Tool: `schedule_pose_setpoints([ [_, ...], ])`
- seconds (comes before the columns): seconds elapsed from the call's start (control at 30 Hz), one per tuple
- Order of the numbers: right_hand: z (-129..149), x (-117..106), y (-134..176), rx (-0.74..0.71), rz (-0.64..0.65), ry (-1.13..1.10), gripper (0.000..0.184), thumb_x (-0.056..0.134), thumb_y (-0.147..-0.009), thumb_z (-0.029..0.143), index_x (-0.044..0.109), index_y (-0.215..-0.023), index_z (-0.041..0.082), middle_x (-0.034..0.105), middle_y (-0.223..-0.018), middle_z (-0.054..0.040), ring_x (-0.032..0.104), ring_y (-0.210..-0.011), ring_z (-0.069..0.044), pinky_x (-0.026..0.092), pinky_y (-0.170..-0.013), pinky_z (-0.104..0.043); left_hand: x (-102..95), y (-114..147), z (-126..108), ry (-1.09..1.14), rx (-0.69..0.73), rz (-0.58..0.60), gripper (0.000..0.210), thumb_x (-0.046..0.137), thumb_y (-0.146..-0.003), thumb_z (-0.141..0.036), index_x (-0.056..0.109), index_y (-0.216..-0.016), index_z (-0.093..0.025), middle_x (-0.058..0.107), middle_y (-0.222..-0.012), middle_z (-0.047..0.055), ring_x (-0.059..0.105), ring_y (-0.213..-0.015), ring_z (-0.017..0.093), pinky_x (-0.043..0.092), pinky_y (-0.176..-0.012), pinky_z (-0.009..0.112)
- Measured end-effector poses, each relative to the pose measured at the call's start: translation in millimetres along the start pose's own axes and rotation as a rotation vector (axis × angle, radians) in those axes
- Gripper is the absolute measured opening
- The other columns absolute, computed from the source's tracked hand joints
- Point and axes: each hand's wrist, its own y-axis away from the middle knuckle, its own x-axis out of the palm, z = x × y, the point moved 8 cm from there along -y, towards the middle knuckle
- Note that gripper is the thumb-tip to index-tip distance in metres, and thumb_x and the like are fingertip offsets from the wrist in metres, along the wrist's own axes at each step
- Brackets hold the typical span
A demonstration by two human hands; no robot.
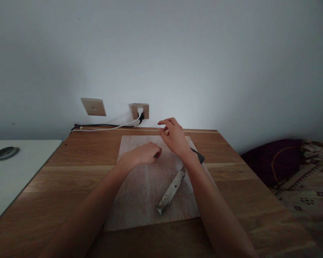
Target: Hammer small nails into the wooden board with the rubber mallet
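Note:
My left hand (144, 154) is closed in a loose fist above a pale, worn sheet or board (140, 200). Small dark bits show in the curl of its fingers, too little to name. My right hand (173, 134) is raised near the far edge of the board, fingers bent but apart, and I see nothing held in it. Under my right forearm lies what looks like a hammer. Its whitish, stained handle (172, 191) points toward me, and a dark head (198, 156) shows past the wrist. My forearm hides the part between them.
The board rests on a wooden table (78, 179) against a wall. A socket (146, 111) with plugs and cables (104, 128) is behind it, beside another wall plate (93, 106). On the left, a white surface (21, 179) bears a round dark object (6, 153). Patterned fabric (309, 193) lies right.

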Motion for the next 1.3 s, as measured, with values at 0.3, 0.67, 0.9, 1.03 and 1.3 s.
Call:
schedule_pose_setpoints([
  [0.3, -1, 1, 0, -0.012, 0.011, -0.008, 0.017, 0.06, -0.097, 0.017, 0.068, -0.111, 0.021, 0.061, -0.116, -0.0092, 0.069, -0.081, -0.016, 0.06, -0.074, -0.033, 4.2, -3, -8, 0.057, 0.043, -0.025, 0.021, 0.061, -0.068, 0.0, 0.066, -0.067, -0.021, 0.065, -0.07, 0.003, 0.058, -0.068, 0.02, 0.041, -0.066, 0.03],
  [0.67, -1, 1, 0, 0.003, 0.013, -0.025, 0.018, 0.059, -0.096, 0.016, 0.069, -0.111, 0.019, 0.06, -0.117, -0.0103, 0.069, -0.079, -0.016, 0.06, -0.075, -0.033, 4.4, -3, -11, 0.015, 0.033, 0.003, 0.022, 0.06, -0.067, 0.0, 0.068, -0.069, -0.02, 0.067, -0.074, 0.004, 0.06, -0.071, 0.021, 0.042, -0.069, 0.031],
  [0.9, -2, 3, 0, 0.0, 0.027, -0.031, 0.018, 0.059, -0.097, 0.017, 0.069, -0.112, 0.021, 0.06, -0.119, -0.0097, 0.069, -0.08, -0.016, 0.061, -0.076, -0.033, 1.6, -4, -11, 0.04, 0.041, -0.03, 0.019, 0.063, -0.067, -0.002, 0.067, -0.067, -0.021, 0.067, -0.072, 0.003, 0.061, -0.072, 0.021, 0.044, -0.072, 0.031],
  [1.03, -2, 4, 0, 0.0, 0.032, -0.027, 0.018, 0.059, -0.098, 0.018, 0.068, -0.113, 0.021, 0.059, -0.119, -0.0094, 0.069, -0.081, -0.015, 0.061, -0.076, -0.033, 0.3, -4, -11, 0.075, 0.052, -0.051, 0.022, 0.062, -0.065, 0.0, 0.066, -0.065, -0.021, 0.065, -0.07, 0.002, 0.058, -0.069, 0.02, 0.044, -0.07, 0.03],
  [1.3, -2, 5, 1, -0.01, 0.041, -0.009, 0.018, 0.059, -0.098, 0.017, 0.068, -0.114, 0.02, 0.059, -0.12, -0.0095, 0.07, -0.081, -0.015, 0.06, -0.076, -0.032, 0.9, -3, -15, 0.025, 0.076, -0.023, 0.022, 0.059, -0.067, 0.001, 0.066, -0.068, -0.02, 0.066, -0.076, 0.004, 0.061, -0.075, 0.022, 0.043, -0.074, 0.032],
])
